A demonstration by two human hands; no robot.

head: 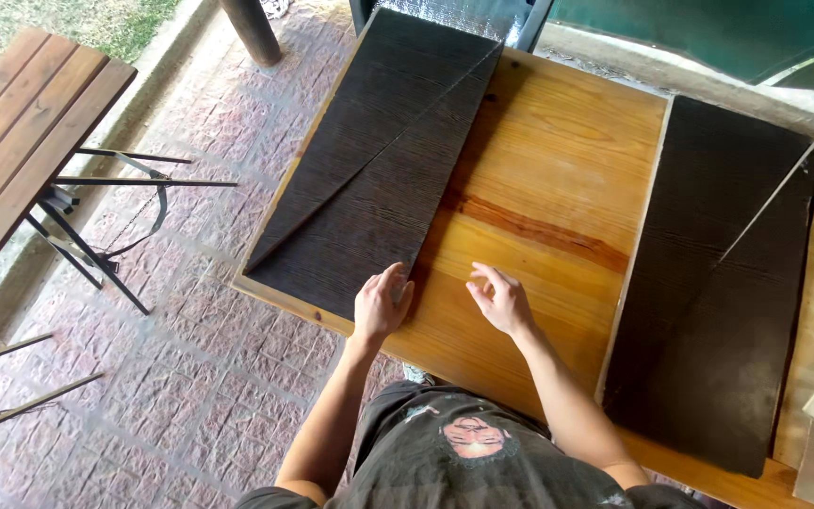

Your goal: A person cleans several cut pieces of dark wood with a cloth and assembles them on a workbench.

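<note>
Resting my left hand [381, 303] flat on the near corner of the dark charred-wood panel [379, 155], I hold my right hand [499, 300] open and empty just beside it over the worktop [548, 188]. Stiff, probably heavy, rough-grained; best gripped along its edges.

You wear a dark grey short-sleeved T-shirt [463, 462] with a round printed picture on the chest. Your forearms are bare. Your hands show no gloves, rings or watch.
</note>
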